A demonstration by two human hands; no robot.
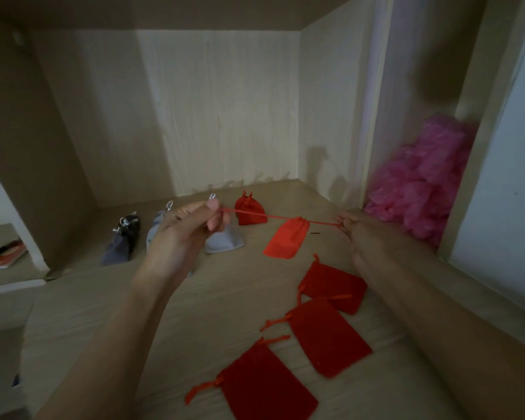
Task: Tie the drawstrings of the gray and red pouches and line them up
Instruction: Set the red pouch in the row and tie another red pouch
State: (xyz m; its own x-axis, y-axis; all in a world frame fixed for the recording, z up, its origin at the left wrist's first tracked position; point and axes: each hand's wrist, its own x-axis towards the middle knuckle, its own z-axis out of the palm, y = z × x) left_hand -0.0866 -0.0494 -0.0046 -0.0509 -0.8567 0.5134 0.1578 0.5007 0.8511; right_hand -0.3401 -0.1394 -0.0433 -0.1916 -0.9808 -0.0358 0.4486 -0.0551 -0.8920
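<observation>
Both my hands are up over the shelf [212, 301], pulling one red drawstring [255, 214] taut between them. My left hand [188, 228] pinches its left end between thumb and fingertips, other fingers curled. My right hand [367, 237] has its fingers closed round the right end, exact grip hard to tell. The red pouch [287, 239] hangs off the string between the hands, nearer the right one, mouth cinched up at the string, body slanting down and to the left, low over the shelf or just grazing it, can't tell which. Key relation: the string runs side to side, pouch long axis roughly across it, so I judge the knot has to be made at the mouth, and the right hand is the closer one to it. At the back sits a tied red pouch [250, 212], with a light gray pouch [225, 241] beside it, another gray pouch [155, 228] partly behind my left hand, and a dark gray pouch [122, 241] furthest left, roughly in a row. Three flat red pouches [328, 338] lie near me, strings loose, looks like not yet tied. Pink plastic heap [425, 183] far right.
</observation>
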